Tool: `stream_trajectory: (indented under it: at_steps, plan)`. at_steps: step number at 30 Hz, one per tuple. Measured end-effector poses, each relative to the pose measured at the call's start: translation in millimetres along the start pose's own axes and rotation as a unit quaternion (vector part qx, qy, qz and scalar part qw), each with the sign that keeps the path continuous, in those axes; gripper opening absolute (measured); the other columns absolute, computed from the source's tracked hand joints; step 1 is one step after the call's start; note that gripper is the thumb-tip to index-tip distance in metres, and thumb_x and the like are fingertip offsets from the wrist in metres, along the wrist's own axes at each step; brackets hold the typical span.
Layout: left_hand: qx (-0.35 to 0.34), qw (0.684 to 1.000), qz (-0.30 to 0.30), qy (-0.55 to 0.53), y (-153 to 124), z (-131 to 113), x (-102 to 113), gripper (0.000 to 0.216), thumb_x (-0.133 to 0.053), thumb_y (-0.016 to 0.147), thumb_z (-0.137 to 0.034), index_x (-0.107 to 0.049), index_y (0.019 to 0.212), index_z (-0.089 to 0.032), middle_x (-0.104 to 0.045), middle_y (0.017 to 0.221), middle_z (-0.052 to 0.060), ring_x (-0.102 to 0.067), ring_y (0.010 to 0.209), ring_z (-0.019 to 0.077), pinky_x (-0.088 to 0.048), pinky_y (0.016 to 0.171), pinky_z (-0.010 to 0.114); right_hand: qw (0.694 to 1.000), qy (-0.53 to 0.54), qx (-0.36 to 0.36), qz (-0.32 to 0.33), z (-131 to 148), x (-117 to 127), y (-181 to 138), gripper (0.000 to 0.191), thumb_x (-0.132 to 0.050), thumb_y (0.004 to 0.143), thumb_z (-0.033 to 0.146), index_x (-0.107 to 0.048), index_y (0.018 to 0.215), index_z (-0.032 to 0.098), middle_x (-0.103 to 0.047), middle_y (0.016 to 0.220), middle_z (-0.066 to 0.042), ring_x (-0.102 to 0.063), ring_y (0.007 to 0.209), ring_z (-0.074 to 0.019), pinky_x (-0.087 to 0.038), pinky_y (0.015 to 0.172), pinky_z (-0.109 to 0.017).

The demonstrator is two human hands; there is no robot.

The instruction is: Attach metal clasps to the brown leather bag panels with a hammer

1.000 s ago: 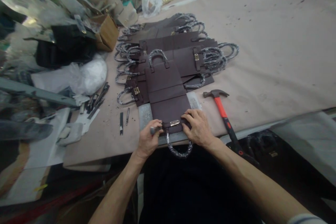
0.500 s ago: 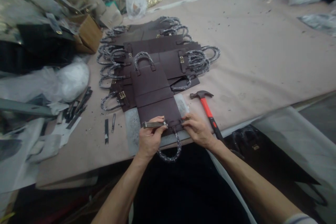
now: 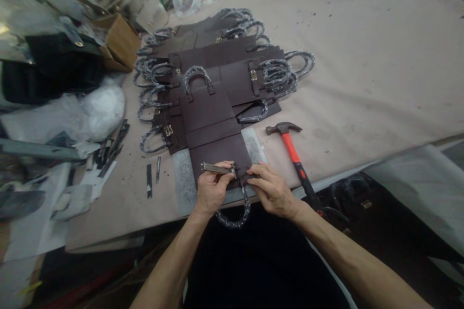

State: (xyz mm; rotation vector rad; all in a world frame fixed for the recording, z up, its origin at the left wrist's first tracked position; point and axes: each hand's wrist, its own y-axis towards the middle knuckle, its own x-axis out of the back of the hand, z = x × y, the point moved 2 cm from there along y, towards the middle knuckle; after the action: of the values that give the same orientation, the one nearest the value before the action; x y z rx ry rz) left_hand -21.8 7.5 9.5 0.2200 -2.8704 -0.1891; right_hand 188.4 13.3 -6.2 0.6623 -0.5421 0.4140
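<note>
A dark brown handbag panel (image 3: 213,120) lies lengthwise before me, with a plastic-wrapped handle (image 3: 197,70) at its far end and another wrapped handle (image 3: 232,224) hanging over the table edge. In my left hand (image 3: 212,190), closed, is a flat metal bar tool (image 3: 213,168), held nearly level above the panel's near end. At the tool's right end is a small piece of metal. My right hand (image 3: 273,190) pinches the end of a narrow brown strap (image 3: 242,177) at the panel's near right edge. Fingers partly hide the strap.
Right of the panel lies a claw hammer (image 3: 290,147) with a red and black grip. Beneath the panel is a pale slab (image 3: 183,178). Several handled panels (image 3: 232,53) are stacked behind. A thin metal rod (image 3: 158,169) and dark strips (image 3: 149,181) lie left.
My right fingers have shifted left and in over the strap end. The metal bar tool has tilted slightly, still in my left hand. The whole view has moved a little.
</note>
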Motion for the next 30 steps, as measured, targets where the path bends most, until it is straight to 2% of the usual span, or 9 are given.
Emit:
stream_trajectory:
  at_steps: [5, 15, 25, 30]
  plan:
    - [-0.002, 1.000, 0.003, 0.005, 1.1, -1.4, 4.0, 0.009, -0.073, 0.085, -0.021, -0.072, 0.093, -0.018, -0.079, 0.105, 0.008, -0.076, 0.101, 0.0221, -0.063, 0.092, 0.036, 1.000, 0.004, 0.020, 0.004, -2.7, -0.7, -2.5, 0.026, -0.052, 0.093, 0.010, -0.065, 0.114, 0.020, -0.069, 0.123, -0.012, -0.063, 0.121, -0.0244, -0.047, 0.113, -0.054]
    - [-0.016, 1.000, 0.014, 0.018, 6.8, -3.3, -6.1, 0.008, -0.073, 0.083, -0.020, -0.074, 0.091, -0.017, -0.080, 0.102, 0.008, -0.077, 0.097, 0.0223, -0.064, 0.092, 0.037, 1.000, -0.009, 0.021, -0.019, -5.6, -3.4, 0.5, 0.025, -0.057, 0.090, 0.008, -0.066, 0.111, 0.020, -0.070, 0.118, -0.010, -0.064, 0.116, -0.0235, -0.048, 0.111, -0.051]
    - [-0.054, 0.996, 0.025, 0.058, 5.8, -4.3, -4.9, 0.007, -0.072, 0.086, -0.019, -0.073, 0.093, -0.018, -0.079, 0.102, 0.007, -0.077, 0.096, 0.0212, -0.063, 0.093, 0.036, 0.999, -0.015, 0.023, -0.029, -5.0, -2.0, 1.2, 0.024, -0.057, 0.090, 0.010, -0.066, 0.109, 0.021, -0.071, 0.116, -0.009, -0.065, 0.115, -0.0232, -0.049, 0.110, -0.049]
    - [-0.057, 0.995, 0.009, 0.075, 3.3, -1.6, -7.0, 0.009, -0.071, 0.087, -0.017, -0.073, 0.095, -0.017, -0.079, 0.104, 0.007, -0.076, 0.098, 0.0210, -0.062, 0.094, 0.036, 0.999, -0.010, 0.017, -0.029, -5.9, -2.9, -0.2, 0.024, -0.058, 0.089, 0.009, -0.066, 0.109, 0.020, -0.070, 0.117, -0.009, -0.065, 0.116, -0.0229, -0.048, 0.110, -0.048]
